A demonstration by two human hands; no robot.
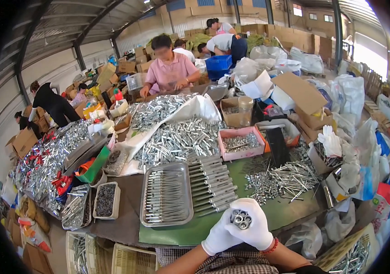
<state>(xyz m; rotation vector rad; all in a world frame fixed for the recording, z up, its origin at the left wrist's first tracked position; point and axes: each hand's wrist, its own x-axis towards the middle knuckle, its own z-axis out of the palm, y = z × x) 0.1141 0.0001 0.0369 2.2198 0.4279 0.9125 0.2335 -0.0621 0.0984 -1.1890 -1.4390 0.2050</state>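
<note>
Both my hands wear white gloves and are cupped together near the front edge of the table. Between them is a bundle of shiny metal tubes (pixel 241 219), seen end-on with their round openings facing up. My left hand (pixel 220 234) wraps the bundle from the left, and my right hand (pixel 260 224) closes round it from the right; the gloves hide the tubes' lengths. Just beyond my hands, long metal rods with thicker sleeves (pixel 211 182) lie in a row on the green mat (pixel 176 236). Left of them, a metal tray (pixel 189 201) holds a neat row of slim metal bolts.
Heaps of metal sleeves (pixel 179 141) cover the table's middle. Loose long bolts (pixel 293 180) and small nuts (pixel 262 185) lie to the right. A pink box (pixel 242 155) and a white tub of dark screws (pixel 106 201) stand nearby. Across the table works a person in pink (pixel 172 73).
</note>
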